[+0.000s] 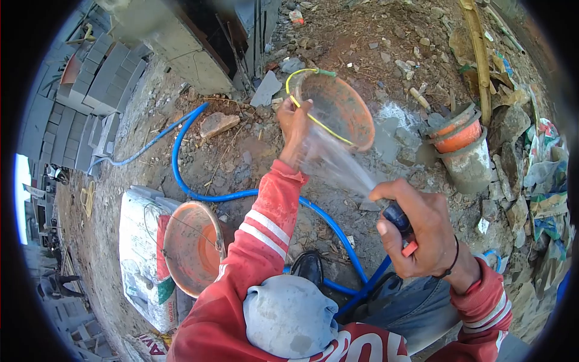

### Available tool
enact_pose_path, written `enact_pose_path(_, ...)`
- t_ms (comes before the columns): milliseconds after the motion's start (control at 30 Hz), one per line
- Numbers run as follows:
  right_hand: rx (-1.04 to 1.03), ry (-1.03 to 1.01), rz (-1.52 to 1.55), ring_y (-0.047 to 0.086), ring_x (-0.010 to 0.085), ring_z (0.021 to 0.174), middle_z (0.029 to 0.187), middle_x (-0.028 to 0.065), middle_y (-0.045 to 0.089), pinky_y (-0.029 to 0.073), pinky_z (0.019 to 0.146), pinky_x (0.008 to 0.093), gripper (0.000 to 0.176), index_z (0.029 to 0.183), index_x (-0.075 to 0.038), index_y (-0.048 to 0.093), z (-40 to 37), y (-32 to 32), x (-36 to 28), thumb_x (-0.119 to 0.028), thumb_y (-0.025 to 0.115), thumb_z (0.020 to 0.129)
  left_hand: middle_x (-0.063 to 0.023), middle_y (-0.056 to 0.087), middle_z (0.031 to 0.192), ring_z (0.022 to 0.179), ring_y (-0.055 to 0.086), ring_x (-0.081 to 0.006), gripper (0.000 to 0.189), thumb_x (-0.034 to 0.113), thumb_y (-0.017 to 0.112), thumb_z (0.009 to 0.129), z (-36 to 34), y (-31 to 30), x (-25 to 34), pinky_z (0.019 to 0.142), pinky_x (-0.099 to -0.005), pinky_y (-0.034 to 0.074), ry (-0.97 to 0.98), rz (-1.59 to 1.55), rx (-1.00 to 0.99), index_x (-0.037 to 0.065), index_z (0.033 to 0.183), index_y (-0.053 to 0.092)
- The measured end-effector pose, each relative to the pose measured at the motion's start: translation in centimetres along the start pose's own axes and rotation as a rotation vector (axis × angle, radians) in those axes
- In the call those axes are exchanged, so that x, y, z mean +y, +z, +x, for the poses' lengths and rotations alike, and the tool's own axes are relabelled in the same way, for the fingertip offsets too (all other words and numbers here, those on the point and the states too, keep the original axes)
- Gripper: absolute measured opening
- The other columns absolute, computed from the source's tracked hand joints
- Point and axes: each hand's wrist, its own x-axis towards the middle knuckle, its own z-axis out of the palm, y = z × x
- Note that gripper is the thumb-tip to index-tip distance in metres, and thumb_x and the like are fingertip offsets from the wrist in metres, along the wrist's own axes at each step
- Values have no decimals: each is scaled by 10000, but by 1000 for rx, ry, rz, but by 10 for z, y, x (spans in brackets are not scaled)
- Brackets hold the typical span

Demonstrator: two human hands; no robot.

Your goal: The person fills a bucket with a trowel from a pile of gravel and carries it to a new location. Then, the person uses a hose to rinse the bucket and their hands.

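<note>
My left hand point(294, 125) is closed on the yellow-green handle point(292, 90) of an orange bucket point(347, 108), which tilts on its side with its mouth toward me. In my right hand point(422, 232) is a dark hose nozzle point(398, 218) with a red part, the fingers wrapped round it. Water point(344, 163) sprays from the nozzle toward the bucket's mouth and my left hand. A blue hose point(325, 214) curves over the ground below my arms.
Another orange bucket point(194, 247) leans by a white sack point(142, 259) at the left. Stacked dirty buckets point(461, 148) stand at the right, near a wooden pole point(479, 60) and plastic scraps. Grey blocks point(102, 78) lie upper left; a concrete column point(175, 42) rises behind.
</note>
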Motion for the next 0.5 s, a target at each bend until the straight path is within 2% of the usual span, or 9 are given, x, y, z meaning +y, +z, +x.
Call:
enact_pose_path(33, -21, 21, -4, 524, 239, 471, 588, 53, 474, 408, 507, 352, 249, 1125, -11, 597, 0, 1, 1, -67, 624, 884, 2, 639, 831, 689, 528, -87, 216, 40, 732, 814, -3, 2, 5, 635, -285, 440, -8, 135, 29, -22, 1012, 670)
enact_pose_path(67, -28, 22, -3, 524, 239, 471, 588, 53, 474, 408, 507, 352, 249, 1125, -11, 597, -1, 4, 1, -67, 624, 884, 2, 639, 831, 689, 528, -87, 216, 40, 732, 814, -7, 6, 10, 635, -285, 440, -13, 135, 35, -22, 1012, 670)
enact_pose_path(133, -68, 97, -12, 650, 382, 612, 750, 173, 618, 491, 556, 445, 334, 1157, -45, 564, -4, 9, 1, -14, 651, 837, -33, 660, 882, 724, 551, -103, 297, 40, 717, 807, -16, 14, 17, 655, -293, 458, 43, 159, 58, -36, 1084, 645)
enact_pose_path(200, -47, 121, -17, 645, 383, 602, 728, 173, 609, 486, 552, 446, 324, 1152, -44, 560, -4, 12, 6, -14, 648, 842, -46, 652, 900, 741, 555, -122, 328, 50, 710, 789, -17, 15, 16, 682, -297, 472, 34, 145, 50, -31, 1092, 612)
enact_pose_path(300, -28, 162, -26, 634, 386, 584, 694, 172, 593, 478, 546, 449, 311, 1146, -41, 555, -2, 11, 6, -22, 649, 850, -63, 634, 904, 757, 560, -150, 327, 83, 729, 764, -9, 10, 2, 719, -319, 484, -30, 286, 69, -22, 1042, 593)
enact_pose_path(367, -32, 183, -27, 628, 388, 576, 683, 172, 586, 475, 544, 451, 307, 1144, -40, 553, -2, 11, 7, -29, 652, 853, -93, 612, 928, 803, 569, -186, 314, 115, 746, 752, -10, 10, 0, 760, -353, 488, 57, 308, 145, -16, 982, 577)
enact_pose_path(433, -9, 251, -117, 620, 385, 566, 673, 172, 574, 470, 544, 452, 307, 1143, -36, 552, -3, 13, 13, -29, 654, 854, -107, 606, 941, 822, 572, -202, 317, 122, 750, 749, -13, 6, 1, 775, -368, 488, 60, 340, 146, -18, 981, 585)
enact_pose_path(500, -27, 216, -104, 617, 382, 562, 662, 169, 568, 469, 543, 450, 307, 1145, -37, 556, -3, 12, 15, -29, 653, 854, -121, 600, 954, 840, 575, -218, 321, 129, 754, 746, -15, 7, 4, 790, -382, 488, 63, 367, 144, -19, 981, 593)
